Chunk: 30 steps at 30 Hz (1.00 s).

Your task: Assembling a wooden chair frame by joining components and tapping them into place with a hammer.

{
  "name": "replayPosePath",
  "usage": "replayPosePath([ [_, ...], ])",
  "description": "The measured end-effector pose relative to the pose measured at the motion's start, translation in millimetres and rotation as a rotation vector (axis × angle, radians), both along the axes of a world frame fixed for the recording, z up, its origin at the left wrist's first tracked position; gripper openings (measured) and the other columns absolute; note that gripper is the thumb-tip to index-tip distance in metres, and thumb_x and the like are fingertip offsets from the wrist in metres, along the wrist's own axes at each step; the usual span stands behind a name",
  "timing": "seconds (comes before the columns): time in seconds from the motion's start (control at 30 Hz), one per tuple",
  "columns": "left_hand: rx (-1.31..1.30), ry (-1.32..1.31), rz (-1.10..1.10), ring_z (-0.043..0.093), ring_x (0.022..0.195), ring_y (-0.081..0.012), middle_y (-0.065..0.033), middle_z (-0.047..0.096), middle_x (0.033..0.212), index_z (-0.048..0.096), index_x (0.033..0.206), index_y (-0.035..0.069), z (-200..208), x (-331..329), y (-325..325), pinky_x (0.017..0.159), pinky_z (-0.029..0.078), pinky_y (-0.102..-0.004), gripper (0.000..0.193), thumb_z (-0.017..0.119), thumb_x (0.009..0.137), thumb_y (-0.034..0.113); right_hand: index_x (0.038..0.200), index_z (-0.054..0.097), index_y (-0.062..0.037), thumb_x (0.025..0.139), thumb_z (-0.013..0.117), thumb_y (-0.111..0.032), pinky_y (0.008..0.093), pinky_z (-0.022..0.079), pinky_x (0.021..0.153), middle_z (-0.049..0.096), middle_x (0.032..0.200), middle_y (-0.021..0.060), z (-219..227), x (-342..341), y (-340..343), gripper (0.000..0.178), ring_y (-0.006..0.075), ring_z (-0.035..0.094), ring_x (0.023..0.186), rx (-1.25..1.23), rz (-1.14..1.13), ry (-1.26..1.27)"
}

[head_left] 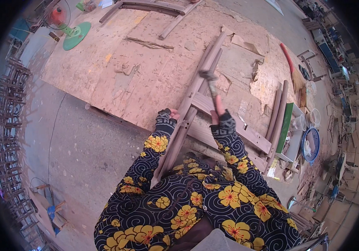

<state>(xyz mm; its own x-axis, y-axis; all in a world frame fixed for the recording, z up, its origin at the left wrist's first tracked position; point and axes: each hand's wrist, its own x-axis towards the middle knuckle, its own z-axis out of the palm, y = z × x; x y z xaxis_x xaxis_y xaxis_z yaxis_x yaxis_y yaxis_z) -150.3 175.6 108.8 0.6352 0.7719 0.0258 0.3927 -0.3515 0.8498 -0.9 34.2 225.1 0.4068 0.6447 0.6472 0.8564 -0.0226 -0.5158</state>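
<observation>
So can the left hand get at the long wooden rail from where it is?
Probably yes: the left hand already rests on the long wooden rail, nothing between them. The right hand holds a hammer raised above it.

A green-sided, white-lined box (290, 133) stands at the right edge of the plywood floor sheet (146, 79), with clear plastic cups (300, 122) just beside it and a round blue-rimmed tub (312, 144) further right; no labels, signs or screens can be made out

Both forearms forward, left hand (167, 117) gripping low, right hand (222, 120) raised, fingers closed.
</observation>
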Motion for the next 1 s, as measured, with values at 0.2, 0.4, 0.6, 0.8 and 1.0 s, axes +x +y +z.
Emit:
replayPosePath([
  [0.2, 0.042, 0.002, -0.065, 0.049, 0.067, -0.0163, -0.0062, 0.053, 0.072, 0.057, 0.082, 0.007, -18, 12, -4, 0.063, 0.041, -0.0282, 0.016, 0.062, 0.068, 0.014, 0.128, 0.025, -0.0009, 0.077, 0.046, 0.005, 0.0289, 0.042, 0.056, 0.054, 0.078, 0.0123, -52, 1, -6, 0.055, 0.0208, 0.050, 0.060, -0.132, 0.008, 0.104],
  [0.4, 0.002, 0.010, -0.067, 0.050, 0.067, -0.0161, -0.0058, 0.053, 0.071, 0.057, 0.081, 0.007, 5, 6, -6, 0.063, 0.042, -0.0284, 0.014, 0.061, 0.069, 0.013, 0.127, 0.026, -0.0012, 0.076, 0.046, 0.008, 0.0275, 0.042, 0.056, 0.053, 0.082, 0.0131, -3, -7, -19, 0.055, 0.0211, 0.049, 0.060, 0.010, -0.068, 0.188],
  [0.6, 0.002, -0.020, -0.082, 0.050, 0.064, -0.0156, -0.0061, 0.054, 0.068, 0.057, 0.079, 0.006, -11, 15, -4, 0.061, 0.042, -0.0275, 0.012, 0.061, 0.069, 0.012, 0.131, 0.019, -0.0048, 0.079, 0.043, 0.005, 0.0249, 0.040, 0.054, 0.048, 0.072, 0.0067, -79, 2, -19, 0.058, 0.0141, 0.045, 0.059, -0.110, -0.040, 0.121],
  [0.8, -0.029, 0.014, -0.048, 0.052, 0.062, -0.0148, -0.0060, 0.056, 0.067, 0.058, 0.077, 0.006, -5, 8, -5, 0.059, 0.043, -0.0272, 0.012, 0.062, 0.068, 0.012, 0.131, 0.019, -0.0050, 0.079, 0.043, 0.005, 0.0250, 0.040, 0.053, 0.048, 0.071, 0.0063, -29, 3, -8, 0.058, 0.0140, 0.045, 0.058, -0.046, -0.056, 0.149],
  [1.0, -0.056, 0.001, -0.078, 0.052, 0.064, -0.0149, -0.0059, 0.056, 0.068, 0.057, 0.078, 0.006, -6, 15, -8, 0.060, 0.043, -0.0271, 0.013, 0.062, 0.068, 0.013, 0.131, 0.020, -0.0053, 0.079, 0.043, 0.004, 0.0250, 0.040, 0.053, 0.047, 0.070, 0.0059, -63, 7, -12, 0.058, 0.0139, 0.045, 0.058, -0.102, -0.035, 0.150],
])
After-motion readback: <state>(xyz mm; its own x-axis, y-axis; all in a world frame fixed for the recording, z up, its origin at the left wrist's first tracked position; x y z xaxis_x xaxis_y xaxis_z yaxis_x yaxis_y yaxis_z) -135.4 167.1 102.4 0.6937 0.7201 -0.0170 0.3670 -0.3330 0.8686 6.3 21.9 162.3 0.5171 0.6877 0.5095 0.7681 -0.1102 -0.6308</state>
